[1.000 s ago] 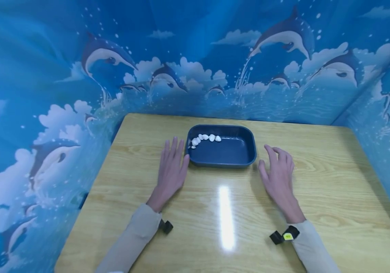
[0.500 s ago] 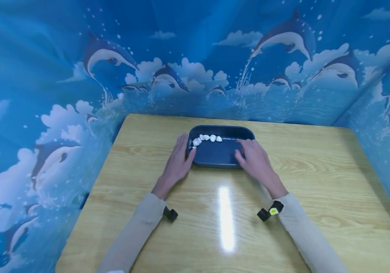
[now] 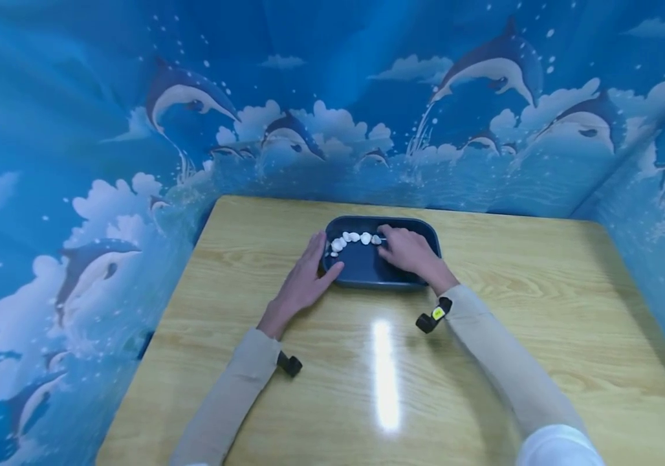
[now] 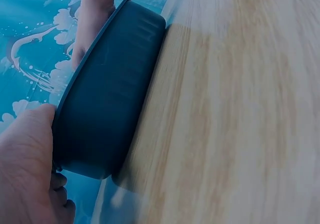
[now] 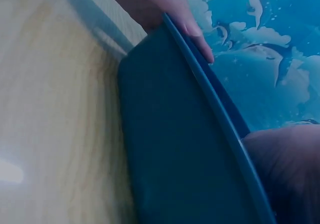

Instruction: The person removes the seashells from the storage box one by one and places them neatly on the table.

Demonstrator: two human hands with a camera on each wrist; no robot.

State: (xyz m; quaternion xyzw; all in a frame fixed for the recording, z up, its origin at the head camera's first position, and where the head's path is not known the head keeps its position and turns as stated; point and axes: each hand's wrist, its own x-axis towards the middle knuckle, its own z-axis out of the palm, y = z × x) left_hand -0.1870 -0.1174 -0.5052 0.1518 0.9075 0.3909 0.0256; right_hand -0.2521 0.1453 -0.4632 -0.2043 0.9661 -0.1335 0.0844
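Observation:
A dark blue rectangular dish stands on the table. Inside it, several white pebbles lie in a curved row along the left and back sides. At the left front corner my left hand holds the dish, thumb over the rim and fingers along the outer end wall. My right hand reaches in over the front rim, thumb and forefinger apart, just right of the last greyish-looking pebble. Whether it touches that pebble is unclear. In the right wrist view the dish wall hides the fingers of my right hand.
The dish sits toward the back edge of a pale wood table. A blue dolphin-print curtain hangs close behind and on both sides. Each wrist wears a small black camera.
My right hand has come from the right of the dish, over its rim and left toward the pebbles. My left hand has moved in against the dish, its thumb now over the rim.

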